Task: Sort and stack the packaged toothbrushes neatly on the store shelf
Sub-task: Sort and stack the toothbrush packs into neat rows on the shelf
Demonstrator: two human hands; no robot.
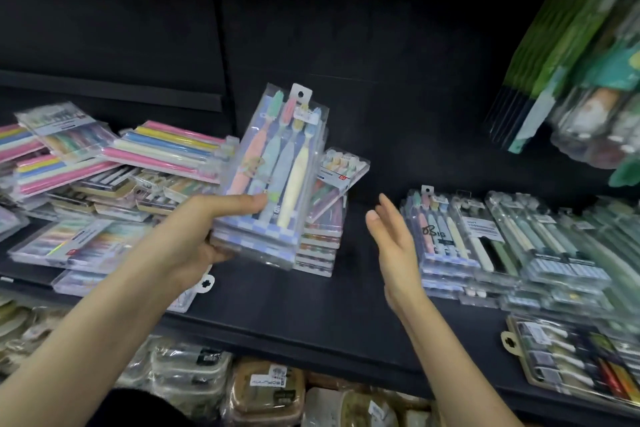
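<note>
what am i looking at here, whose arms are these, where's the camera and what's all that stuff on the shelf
There is no machine here. One camera worn on a person's head looks forward and down, so the two bare arms are the wearer's own. The left hand has its grip on the lower end of a bundle of toothbrush packs, held tilted above the black shelf. The right hand is open and holds nothing, beside a stack of matching packs. A loose pile of mixed packs lies on the left, and tidier rows lie on the right. Green packs hang at the upper right, blurred.
</note>
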